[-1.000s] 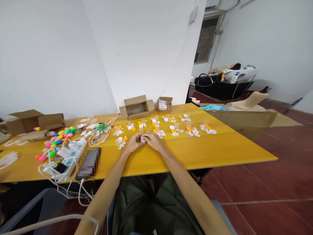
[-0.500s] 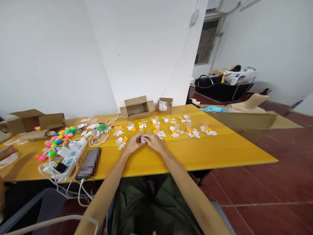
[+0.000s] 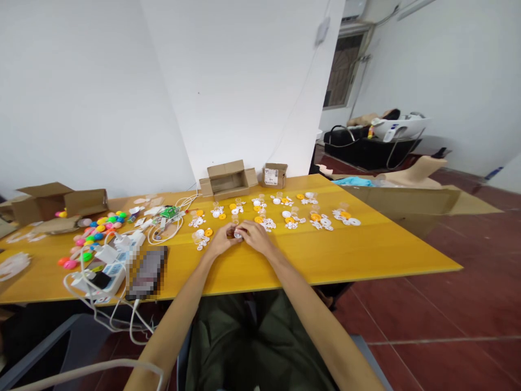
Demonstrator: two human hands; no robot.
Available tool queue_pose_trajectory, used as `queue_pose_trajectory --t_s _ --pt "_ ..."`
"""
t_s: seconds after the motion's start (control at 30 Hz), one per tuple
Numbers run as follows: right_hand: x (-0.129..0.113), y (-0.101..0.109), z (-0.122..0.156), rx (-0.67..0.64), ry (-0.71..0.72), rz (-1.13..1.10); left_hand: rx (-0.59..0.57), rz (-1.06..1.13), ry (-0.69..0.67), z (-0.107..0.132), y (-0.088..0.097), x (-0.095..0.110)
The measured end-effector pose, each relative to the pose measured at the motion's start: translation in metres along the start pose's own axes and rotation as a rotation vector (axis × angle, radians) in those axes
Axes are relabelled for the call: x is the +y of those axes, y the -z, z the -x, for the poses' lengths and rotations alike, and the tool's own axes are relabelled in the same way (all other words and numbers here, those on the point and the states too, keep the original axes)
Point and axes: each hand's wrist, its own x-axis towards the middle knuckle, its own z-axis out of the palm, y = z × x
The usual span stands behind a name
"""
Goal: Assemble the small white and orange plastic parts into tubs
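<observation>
My left hand (image 3: 222, 241) and my right hand (image 3: 254, 237) meet over the table, fingers closed around a small whitish, partly clear round piece (image 3: 237, 234). The fingers of both hands cover most of it, so its exact kind is hidden. Just left of my left hand lies a cluster of white perforated discs (image 3: 201, 242) with an orange ring (image 3: 208, 232). Beyond my right hand sit more white discs (image 3: 267, 223) and another orange ring (image 3: 259, 219). Similar clusters with small clear cups (image 3: 315, 208) spread in rows to the right.
An open cardboard box (image 3: 228, 182) and a smaller box (image 3: 274, 176) stand at the back. To the left are colourful plastic balls (image 3: 97, 228), a power strip (image 3: 118, 271) with white cables, a blurred phone (image 3: 147, 271) and a green circuit board (image 3: 170, 211). The table (image 3: 366, 255) ends at the right.
Another person's hand at the far left edge has gone out of view. My hands stay in the same place around the small piece, with only a slight shift of the fingers.
</observation>
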Motion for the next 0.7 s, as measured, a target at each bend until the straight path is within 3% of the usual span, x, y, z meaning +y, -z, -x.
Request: queue_pose_trajectory --t_s 0.7 --pt "-0.015 0.007 0.000 -0.028 -0.106 0.114 -0.003 -0.014 0.001 0.000 -0.001 0.001"
